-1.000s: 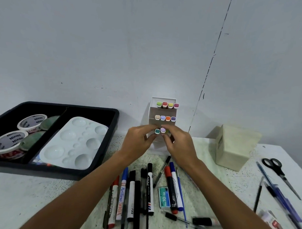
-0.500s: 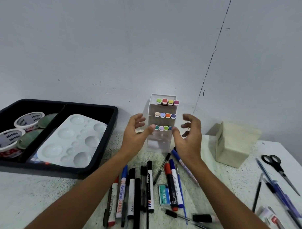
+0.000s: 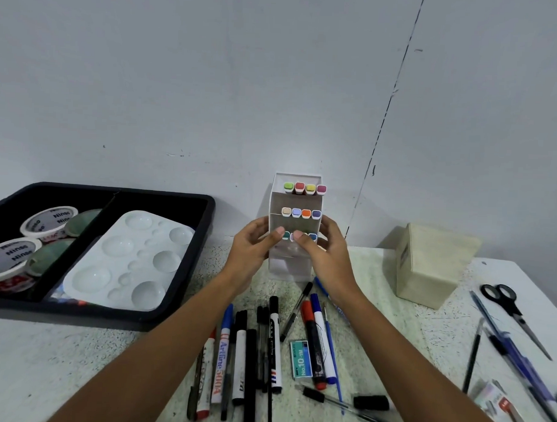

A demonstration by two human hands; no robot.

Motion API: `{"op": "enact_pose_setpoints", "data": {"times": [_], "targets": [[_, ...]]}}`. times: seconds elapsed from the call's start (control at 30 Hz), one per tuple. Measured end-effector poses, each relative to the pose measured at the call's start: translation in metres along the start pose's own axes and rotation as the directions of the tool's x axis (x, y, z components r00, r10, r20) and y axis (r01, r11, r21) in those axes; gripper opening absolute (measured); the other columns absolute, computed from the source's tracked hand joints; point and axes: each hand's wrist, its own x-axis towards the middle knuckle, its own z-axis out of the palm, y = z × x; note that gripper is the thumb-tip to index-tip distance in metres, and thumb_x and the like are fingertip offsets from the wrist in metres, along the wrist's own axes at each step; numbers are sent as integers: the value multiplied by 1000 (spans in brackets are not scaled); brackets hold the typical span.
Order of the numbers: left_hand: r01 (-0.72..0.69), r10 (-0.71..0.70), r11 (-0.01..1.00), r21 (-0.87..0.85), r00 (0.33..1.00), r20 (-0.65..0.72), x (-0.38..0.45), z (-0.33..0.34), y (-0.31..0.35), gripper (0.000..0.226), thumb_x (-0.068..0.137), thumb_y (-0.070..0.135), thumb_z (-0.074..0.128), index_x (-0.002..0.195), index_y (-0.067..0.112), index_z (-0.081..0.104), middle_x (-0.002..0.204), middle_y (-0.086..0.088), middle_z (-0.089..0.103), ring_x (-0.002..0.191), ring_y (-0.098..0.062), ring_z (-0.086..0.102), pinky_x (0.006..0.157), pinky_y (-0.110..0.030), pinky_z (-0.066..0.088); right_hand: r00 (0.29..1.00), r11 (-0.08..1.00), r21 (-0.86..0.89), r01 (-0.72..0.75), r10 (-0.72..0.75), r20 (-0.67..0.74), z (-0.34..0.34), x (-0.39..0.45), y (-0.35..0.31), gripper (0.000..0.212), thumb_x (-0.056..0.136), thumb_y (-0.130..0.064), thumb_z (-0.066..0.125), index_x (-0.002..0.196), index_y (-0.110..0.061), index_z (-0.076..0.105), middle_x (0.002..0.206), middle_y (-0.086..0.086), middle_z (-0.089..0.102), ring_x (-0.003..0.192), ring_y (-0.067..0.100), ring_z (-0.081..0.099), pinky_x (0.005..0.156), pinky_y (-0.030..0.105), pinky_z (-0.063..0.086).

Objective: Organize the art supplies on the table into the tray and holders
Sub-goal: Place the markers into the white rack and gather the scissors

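Both hands have closed in from the spread pose of half a second ago. The left hand (image 3: 254, 244) now curls round the left wall of the marker holder (image 3: 294, 224), and the right hand (image 3: 324, 253) wraps the right wall, with both thumbs pressing the caps of the lowest row. This clear, white-backed holder stands upright at the far middle of the table (image 3: 60, 361), against the wall. It has three stepped tiers of coloured marker caps: green, red, yellow and magenta on top; beige, lilac, orange and purple below. Near it lie loose pens and markers (image 3: 266, 352). To the left sits a black tray (image 3: 186, 289) holding a white paint palette (image 3: 130, 262).
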Motion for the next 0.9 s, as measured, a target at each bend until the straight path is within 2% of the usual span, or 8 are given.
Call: {"op": "enact_pose_setpoints", "data": {"times": [0.2,0.33,0.43,0.53,0.63,0.7,0.8,0.9], "targets": [[4,-4,1000,4,1000,-10,1,1,-3,53,77,29,70,124,6,59,113,-7,71,104,-24,68,86,-36,56,998,1000,-8,20,-21,-55,2,2,3,50,81,-31,76,126,-25,53,122,-11,62,110,10,60,93,41,53],[-26,32,998,60,994,-100,0,2,-8,47,74,37,74,110,12,56,111,-11,68,100,-26,69,89,-48,55,995,998,-36,48,-51,-89,6,1,2,48,84,-28,73,127,-24,52,121,-10,61,107,8,60,86,24,52],[-201,249,950,238,949,-195,-13,6,-16,39,76,42,77,95,20,51,112,-9,60,106,-26,64,81,-44,58,997,999,-26,18,-20,-71,4,1,6,45,85,-35,71,126,-27,54,121,-11,62,108,9,60,90,32,53],[-341,436,801,492,895,-89,-22,10,-20,39,80,38,73,111,23,57,124,1,52,117,-13,54,87,-33,54,997,997,41,-65,67,-38,-2,2,13,41,88,-46,63,124,-28,58,120,-7,65,107,14,63,95,45,52],[-288,359,688,666,933,33,-26,15,-16,59,82,32,73,135,25,48,144,4,38,123,2,38,100,-29,40,993,992,75,-103,107,-43,-4,4,14,50,82,-59,57,120,-27,61,116,-6,67,107,14,64,97,49,50],[-225,258,653,723,964,67,-25,19,-15,72,81,30,73,142,25,36,148,2,33,125,-2,37,101,-30,38,994,993,74,-97,100,-47,-4,5,14,47,82,-57,55,116,-25,63,113,-6,69,108,15,64,97,51,49],[-163,167,673,721,984,66,-21,26,-12,79,75,29,74,142,25,31,144,0,35,126,-17,43,97,-36,44,996,995,66,-73,76,-46,-5,5,13,29,93,-43,54,112,-25,65,109,-6,70,106,16,65,96,52,50],[-91,120,688,720,993,11,-17,32,-6,72,71,22,76,133,22,38,128,2,42,112,-15,49,85,-29,44,997,998,37,-49,51,-52,-5,4,13,23,98,-36,51,113,-25,65,108,-7,70,104,14,66,94,50,51]]}}
